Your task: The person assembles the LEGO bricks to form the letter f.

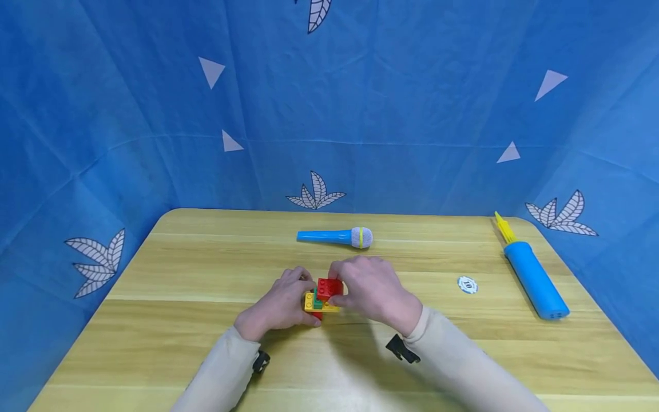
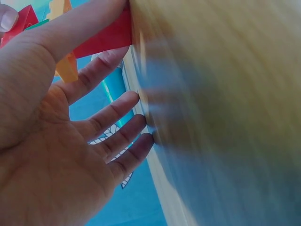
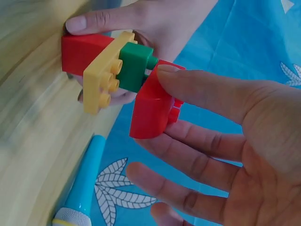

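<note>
Near the middle of the table, a small stack of toy building bricks stands between both hands. Its base is a red brick, pinched low down by the thumb and index finger of my left hand; the other left fingers reach to the tabletop. Across it lies a yellow studded plate, bearing a green brick. My right hand pinches another red brick, with a curved end, between thumb and fingers. That brick is tilted right at the green brick's studs in the right wrist view.
Behind the stack lies a blue toy microphone. To the right are a round chip marked 10 and a blue hand pump with a yellow nozzle. A blue patterned curtain hangs around the wooden table.
</note>
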Action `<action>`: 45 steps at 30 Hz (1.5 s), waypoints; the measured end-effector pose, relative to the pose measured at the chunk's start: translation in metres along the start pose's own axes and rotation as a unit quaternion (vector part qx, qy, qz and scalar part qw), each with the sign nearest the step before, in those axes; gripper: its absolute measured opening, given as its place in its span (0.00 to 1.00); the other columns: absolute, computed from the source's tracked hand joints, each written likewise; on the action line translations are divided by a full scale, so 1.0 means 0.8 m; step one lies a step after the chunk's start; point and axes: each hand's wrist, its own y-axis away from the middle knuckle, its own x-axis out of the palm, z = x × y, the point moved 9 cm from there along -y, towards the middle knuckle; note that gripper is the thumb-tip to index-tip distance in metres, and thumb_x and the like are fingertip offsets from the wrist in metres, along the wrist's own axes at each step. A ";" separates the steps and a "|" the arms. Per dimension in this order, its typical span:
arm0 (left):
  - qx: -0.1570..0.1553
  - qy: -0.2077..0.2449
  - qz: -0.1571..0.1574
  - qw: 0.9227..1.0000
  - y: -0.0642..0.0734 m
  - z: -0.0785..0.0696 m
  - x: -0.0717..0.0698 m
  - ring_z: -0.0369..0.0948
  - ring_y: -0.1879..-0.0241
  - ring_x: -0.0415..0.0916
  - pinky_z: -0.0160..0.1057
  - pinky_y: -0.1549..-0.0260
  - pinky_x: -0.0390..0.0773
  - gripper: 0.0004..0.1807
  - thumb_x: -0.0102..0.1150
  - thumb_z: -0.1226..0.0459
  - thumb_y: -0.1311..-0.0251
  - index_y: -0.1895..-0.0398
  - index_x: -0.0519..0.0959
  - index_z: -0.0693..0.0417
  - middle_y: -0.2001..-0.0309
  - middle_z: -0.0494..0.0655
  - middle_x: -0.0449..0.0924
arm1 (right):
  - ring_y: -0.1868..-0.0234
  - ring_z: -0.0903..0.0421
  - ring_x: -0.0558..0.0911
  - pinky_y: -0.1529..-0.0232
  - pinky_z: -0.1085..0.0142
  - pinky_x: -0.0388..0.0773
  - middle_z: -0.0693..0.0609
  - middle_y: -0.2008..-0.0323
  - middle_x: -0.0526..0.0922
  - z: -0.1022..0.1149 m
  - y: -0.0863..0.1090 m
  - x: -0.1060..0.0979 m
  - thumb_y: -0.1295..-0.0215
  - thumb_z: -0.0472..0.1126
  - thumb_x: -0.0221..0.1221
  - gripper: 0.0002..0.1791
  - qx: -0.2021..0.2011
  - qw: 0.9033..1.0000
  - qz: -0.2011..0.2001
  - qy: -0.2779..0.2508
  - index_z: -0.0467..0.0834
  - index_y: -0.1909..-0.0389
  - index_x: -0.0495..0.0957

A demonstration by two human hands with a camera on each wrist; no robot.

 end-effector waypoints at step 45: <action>-0.006 0.003 0.008 1.000 -0.001 0.000 0.001 0.48 0.47 0.62 0.50 0.50 0.66 0.28 0.81 0.53 0.57 0.52 0.83 0.51 0.50 0.45 0.69 | 0.72 0.59 0.74 0.78 0.67 0.70 0.58 0.70 0.81 0.019 0.002 0.003 0.48 0.46 0.75 0.19 -0.032 0.999 -0.013 0.035 0.55 0.54 0.86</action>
